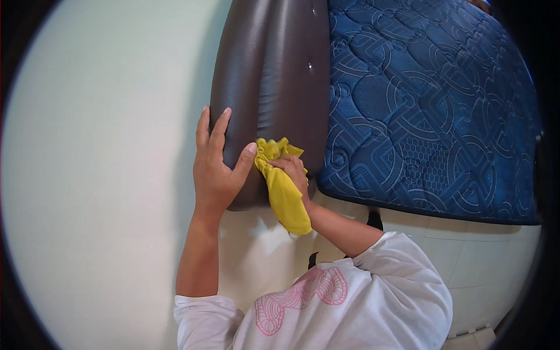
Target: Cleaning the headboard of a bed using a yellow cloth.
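A yellow cloth (286,199) is bunched under my right hand (294,170), which grips it against the padded brown headboard (288,100). The cloth's loose end hangs down past the headboard's near end. With fingers spread, my left hand (221,157) rests on the headboard's left edge, on the wall side. My left thumb tip reaches the cloth's edge. The headboard has a smooth, leather-like cover with lengthwise folds and shiny buttons (309,65).
A blue patterned mattress (428,109) lies against the headboard's right side. Along the left runs a pale wall (96,175). Light floor tiles (442,249) show below the mattress edge. Part of another person's hand (480,5) appears at the far top right.
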A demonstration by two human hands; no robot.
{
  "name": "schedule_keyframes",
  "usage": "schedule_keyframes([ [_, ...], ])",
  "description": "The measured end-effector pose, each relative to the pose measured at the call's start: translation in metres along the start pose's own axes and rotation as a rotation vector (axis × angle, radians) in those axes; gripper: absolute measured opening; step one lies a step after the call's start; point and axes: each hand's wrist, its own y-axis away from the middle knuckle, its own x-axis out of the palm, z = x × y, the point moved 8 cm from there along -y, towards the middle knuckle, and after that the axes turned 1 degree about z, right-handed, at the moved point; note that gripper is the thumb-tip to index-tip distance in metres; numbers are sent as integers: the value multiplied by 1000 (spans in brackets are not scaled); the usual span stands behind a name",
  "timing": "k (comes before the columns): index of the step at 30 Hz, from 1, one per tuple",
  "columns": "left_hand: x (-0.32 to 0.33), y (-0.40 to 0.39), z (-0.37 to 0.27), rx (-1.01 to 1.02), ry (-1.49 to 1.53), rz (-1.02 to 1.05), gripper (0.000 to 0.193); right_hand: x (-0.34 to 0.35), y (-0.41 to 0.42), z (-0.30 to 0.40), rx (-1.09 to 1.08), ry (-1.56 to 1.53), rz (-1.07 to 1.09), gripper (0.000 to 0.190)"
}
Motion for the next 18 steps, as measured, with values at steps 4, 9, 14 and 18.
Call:
schedule_keyframes([
  [4,1,0,0,22,1,-9,58,-1,24,-34,50,21,-29,25],
  [9,0,1,1,-1,0,-13,56,-6,66,-88,207,-34,-106,20],
  [14,-2,2,3,5,49,-47,54,3,80,-101,456,-46,-153,22],
  [18,-1,2,9,-34,96,-5,53,19,46,-21,284,-111,-186,34],
])
